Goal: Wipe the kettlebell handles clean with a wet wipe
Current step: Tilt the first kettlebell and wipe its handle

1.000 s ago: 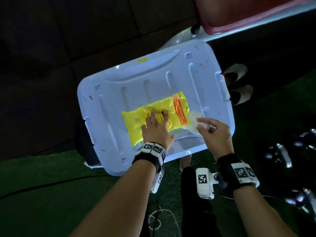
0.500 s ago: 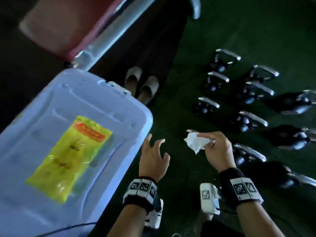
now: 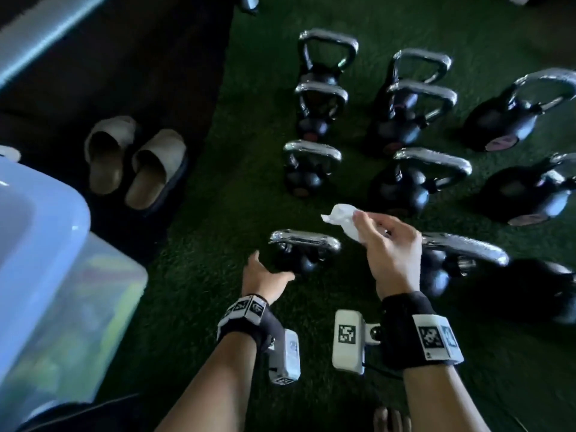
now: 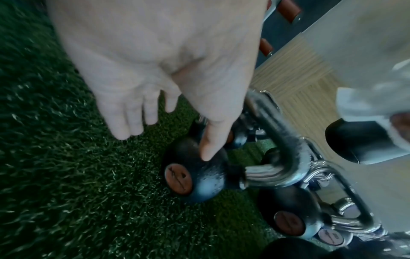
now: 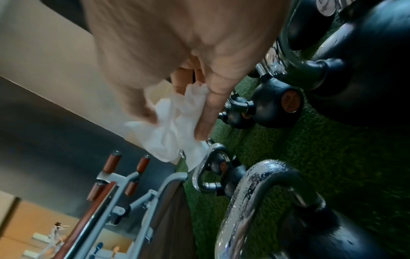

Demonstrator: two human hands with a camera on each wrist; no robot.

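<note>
Several black kettlebells with chrome handles stand in rows on green turf. The nearest small kettlebell has its handle lying across, just ahead of my left hand. In the left wrist view that hand is spread with straight fingers, and its thumb lies against the kettlebell's black ball. My right hand hovers above and to the right, pinching a crumpled white wet wipe between thumb and fingers. The wipe hangs clear of every handle.
A pale blue plastic bin lid fills the left edge. A pair of beige slippers sits on a dark mat behind it. A larger kettlebell's handle passes under my right wrist. Gym bench frames stand beyond the turf.
My view swung from the bin lid and yellow wipes pack to the kettlebells. My left hand left the pack and dropped to the nearest kettlebell. My right hand carried the wipe across.
</note>
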